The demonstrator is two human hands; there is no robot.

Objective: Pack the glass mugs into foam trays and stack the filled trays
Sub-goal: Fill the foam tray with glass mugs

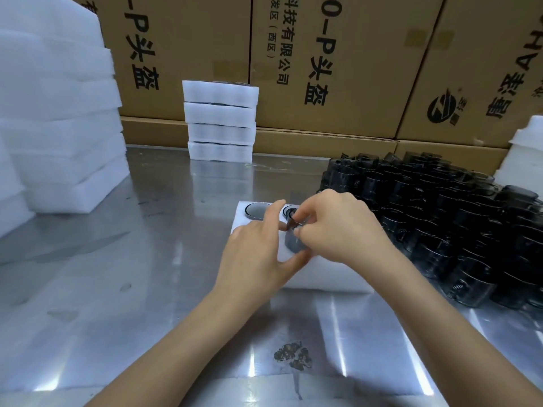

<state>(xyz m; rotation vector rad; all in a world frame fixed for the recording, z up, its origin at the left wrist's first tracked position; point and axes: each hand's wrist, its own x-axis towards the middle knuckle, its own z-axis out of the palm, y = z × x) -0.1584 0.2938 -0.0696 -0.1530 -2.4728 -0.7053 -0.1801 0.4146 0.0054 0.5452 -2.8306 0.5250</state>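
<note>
Pushing a dark glass mug (293, 240) into the foam tray (323, 274) under your hands, you held it with your right hand (338, 227). Your left hand (258, 254) lay flat beside it, holding nothing. Next, I think, it needed pressing down gently.

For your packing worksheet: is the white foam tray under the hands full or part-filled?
Part-filled: white foam tray shows two dark glass mugs seated; the rest is hidden.
</note>
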